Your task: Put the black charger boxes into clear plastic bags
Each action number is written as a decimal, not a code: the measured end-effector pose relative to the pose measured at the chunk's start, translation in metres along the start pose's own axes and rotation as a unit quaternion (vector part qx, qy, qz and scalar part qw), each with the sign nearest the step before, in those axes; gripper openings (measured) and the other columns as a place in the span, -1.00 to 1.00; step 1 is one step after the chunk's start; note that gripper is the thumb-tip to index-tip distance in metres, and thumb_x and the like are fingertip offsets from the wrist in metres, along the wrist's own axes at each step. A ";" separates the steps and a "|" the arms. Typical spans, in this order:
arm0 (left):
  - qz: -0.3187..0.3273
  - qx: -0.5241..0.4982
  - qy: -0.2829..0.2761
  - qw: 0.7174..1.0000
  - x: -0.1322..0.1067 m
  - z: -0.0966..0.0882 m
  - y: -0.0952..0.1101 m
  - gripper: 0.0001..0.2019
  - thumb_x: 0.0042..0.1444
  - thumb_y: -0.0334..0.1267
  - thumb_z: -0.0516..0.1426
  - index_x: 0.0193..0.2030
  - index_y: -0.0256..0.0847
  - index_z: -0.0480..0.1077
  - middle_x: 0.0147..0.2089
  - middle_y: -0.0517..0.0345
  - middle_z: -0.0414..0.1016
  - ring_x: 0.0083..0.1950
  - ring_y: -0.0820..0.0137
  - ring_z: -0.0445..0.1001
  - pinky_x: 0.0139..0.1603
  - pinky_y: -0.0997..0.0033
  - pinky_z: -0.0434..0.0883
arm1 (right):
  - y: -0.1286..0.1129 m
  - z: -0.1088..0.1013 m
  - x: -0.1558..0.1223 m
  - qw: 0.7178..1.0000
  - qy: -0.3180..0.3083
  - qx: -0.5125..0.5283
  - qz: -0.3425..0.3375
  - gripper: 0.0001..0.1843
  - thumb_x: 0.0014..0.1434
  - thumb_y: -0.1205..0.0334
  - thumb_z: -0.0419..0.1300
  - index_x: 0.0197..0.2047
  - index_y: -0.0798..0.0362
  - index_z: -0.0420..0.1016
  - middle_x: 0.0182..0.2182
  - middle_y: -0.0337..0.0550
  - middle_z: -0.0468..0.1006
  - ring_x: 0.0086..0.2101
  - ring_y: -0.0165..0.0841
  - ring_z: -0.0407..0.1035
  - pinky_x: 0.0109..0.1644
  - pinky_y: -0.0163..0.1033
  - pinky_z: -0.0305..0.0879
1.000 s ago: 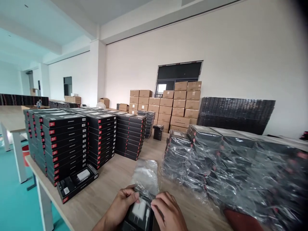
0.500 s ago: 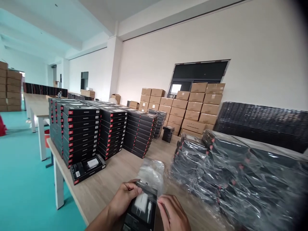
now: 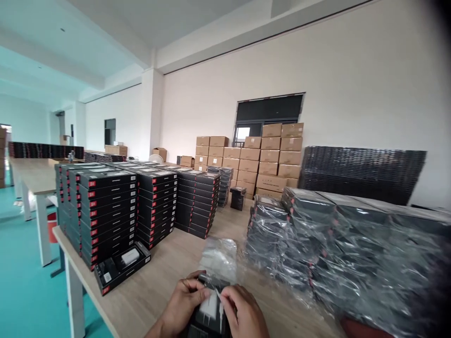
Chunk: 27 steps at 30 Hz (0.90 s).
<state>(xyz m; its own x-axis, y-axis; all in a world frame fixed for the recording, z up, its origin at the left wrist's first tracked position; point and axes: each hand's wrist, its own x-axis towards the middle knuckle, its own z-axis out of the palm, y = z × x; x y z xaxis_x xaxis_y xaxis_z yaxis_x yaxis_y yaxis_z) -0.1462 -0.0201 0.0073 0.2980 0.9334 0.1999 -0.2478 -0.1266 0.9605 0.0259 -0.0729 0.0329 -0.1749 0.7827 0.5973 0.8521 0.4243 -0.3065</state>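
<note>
My left hand [image 3: 185, 300] is closed around the left side of a flat black charger box [image 3: 206, 324], thumb on its upper face. A white plug and cable are pictured on the box front. Over its upper part, my right hand [image 3: 244, 310] pinches a thin edge of clear plastic film [image 3: 217, 292] between thumb and forefinger. Just beyond the box, clear plastic bags [image 3: 219, 256] lie flat on the wooden table [image 3: 164, 277]. The lower end of the box runs out of view.
An open black box [image 3: 123, 267] with a white charger sits by the table's left edge. Tall stacks of black boxes [image 3: 109, 211] stand behind it. Plastic-wrapped boxes [image 3: 299, 239] are piled on the right. Brown cartons [image 3: 248, 165] and stacked black trays [image 3: 359, 173] line the wall.
My right hand has moved left from the box's side onto its upper face, now pinching film there. My left hand keeps its hold. The camera view has turned slightly right.
</note>
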 end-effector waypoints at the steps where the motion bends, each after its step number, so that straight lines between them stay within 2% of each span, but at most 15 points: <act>1: -0.002 0.004 0.001 1.000 0.000 -0.001 0.000 -0.75 -0.17 -0.05 0.33 -0.57 -0.20 0.52 0.03 0.00 0.47 0.21 0.07 0.28 0.16 0.24 0.20 | -0.001 -0.003 -0.001 1.000 0.000 0.009 0.006 -0.82 0.27 0.21 0.05 -0.38 -0.05 0.39 -0.43 -0.23 0.50 -0.37 -0.32 0.44 -0.30 -0.28 0.32; 4: 0.001 -0.003 -0.007 1.000 0.000 -0.002 0.001 -0.75 -0.14 -0.07 0.32 -0.58 -0.21 0.48 -0.02 0.00 0.48 0.11 0.12 0.36 0.10 0.26 0.23 | -0.004 -0.010 -0.003 0.999 -0.027 0.023 -0.006 -0.97 0.17 0.23 0.17 -0.33 -0.06 0.42 -0.38 -0.23 0.51 -0.33 -0.29 0.43 -0.26 -0.26 0.33; 7: 0.001 0.000 -0.006 1.000 -0.002 -0.002 0.001 -0.75 -0.12 -0.09 0.30 -0.58 -0.22 0.47 0.02 -0.01 0.45 0.07 0.13 0.38 0.05 0.27 0.25 | -0.003 -0.007 -0.003 0.999 -0.010 0.045 0.002 -0.85 0.20 0.22 0.12 -0.42 -0.05 0.40 -0.44 -0.23 0.49 -0.38 -0.30 0.42 -0.29 -0.27 0.32; 12: 0.004 0.047 0.010 0.999 -0.005 -0.001 0.002 -0.80 -0.09 -0.12 0.29 -0.54 -0.20 0.47 0.12 -0.07 0.40 0.28 0.07 0.20 0.22 0.20 0.12 | 0.003 -0.001 0.002 0.975 0.059 0.178 0.121 -0.73 0.20 0.02 0.08 -0.43 -0.01 0.38 -0.53 -0.25 0.46 -0.49 -0.34 0.38 -0.42 -0.31 0.32; 14: 0.002 0.061 0.007 0.998 -0.006 -0.001 0.002 -0.81 -0.08 -0.13 0.29 -0.53 -0.19 0.47 0.12 -0.08 0.40 0.30 0.06 0.17 0.27 0.17 0.06 | 0.005 -0.003 0.004 0.965 0.096 0.189 0.152 -0.70 0.19 -0.02 0.07 -0.44 -0.01 0.37 -0.55 -0.26 0.43 -0.51 -0.35 0.36 -0.43 -0.32 0.33; 17: 0.008 0.068 0.000 0.998 -0.006 -0.001 0.003 -0.81 -0.07 -0.13 0.28 -0.53 -0.18 0.47 0.13 -0.08 0.40 0.31 0.06 0.17 0.29 0.15 0.04 | 0.006 -0.006 0.003 0.975 0.135 0.125 0.124 -0.83 0.09 0.05 0.16 -0.35 -0.03 0.40 -0.48 -0.24 0.48 -0.44 -0.31 0.39 -0.33 -0.28 0.37; 19: 0.014 0.069 -0.008 0.997 -0.006 -0.001 0.004 -0.81 -0.05 -0.13 0.26 -0.52 -0.18 0.46 0.14 -0.07 0.39 0.30 0.07 0.19 0.28 0.14 0.05 | 0.007 -0.006 0.002 0.985 0.121 0.088 0.086 -0.88 0.04 0.17 0.18 -0.29 -0.05 0.42 -0.40 -0.20 0.52 -0.37 -0.28 0.42 -0.27 -0.25 0.38; 22: 0.021 0.087 -0.015 0.996 -0.007 0.001 0.005 -0.82 -0.02 -0.15 0.24 -0.52 -0.19 0.45 0.13 -0.06 0.39 0.31 0.08 0.16 0.28 0.15 0.04 | 0.012 -0.007 0.003 0.987 0.108 0.084 0.079 -0.92 0.07 0.25 0.09 -0.36 -0.05 0.41 -0.42 -0.19 0.52 -0.40 -0.29 0.43 -0.29 -0.25 0.37; 24: 0.007 0.064 -0.029 0.998 -0.010 0.001 0.007 -0.85 -0.03 -0.16 0.24 -0.42 -0.19 0.47 0.19 -0.02 0.35 0.25 0.09 0.25 0.23 0.16 0.14 | 0.018 -0.008 0.004 0.979 0.136 0.095 0.115 -0.88 0.10 0.21 0.06 -0.39 -0.03 0.39 -0.47 -0.20 0.52 -0.44 -0.31 0.43 -0.32 -0.25 0.36; 25: -0.009 0.028 -0.037 0.999 -0.012 0.001 0.007 -0.81 -0.05 -0.16 0.25 -0.29 -0.16 0.47 0.23 0.02 0.31 0.17 0.12 0.33 0.16 0.17 0.22 | 0.021 -0.009 0.005 0.972 0.158 0.102 0.140 -0.86 0.12 0.18 0.05 -0.38 -0.02 0.40 -0.47 -0.19 0.53 -0.46 -0.31 0.43 -0.34 -0.25 0.36; 27: -0.042 -0.069 -0.036 0.996 -0.018 -0.004 0.008 -0.49 -0.10 -0.19 0.28 0.04 -0.02 0.34 0.29 0.07 0.23 0.00 0.21 0.45 0.02 0.20 0.34 | 0.028 -0.012 0.005 0.956 0.192 0.114 0.191 -0.79 0.13 0.09 0.05 -0.35 0.00 0.43 -0.47 -0.18 0.54 -0.48 -0.30 0.44 -0.37 -0.26 0.36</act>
<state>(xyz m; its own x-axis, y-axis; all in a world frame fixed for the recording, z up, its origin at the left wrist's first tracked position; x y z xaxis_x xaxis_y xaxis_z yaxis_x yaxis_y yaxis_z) -0.1574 -0.0365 0.0111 0.3871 0.9115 0.1388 -0.3423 0.0023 0.9396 0.0543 -0.0625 0.0361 0.3594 0.6944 0.6235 0.6799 0.2628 -0.6846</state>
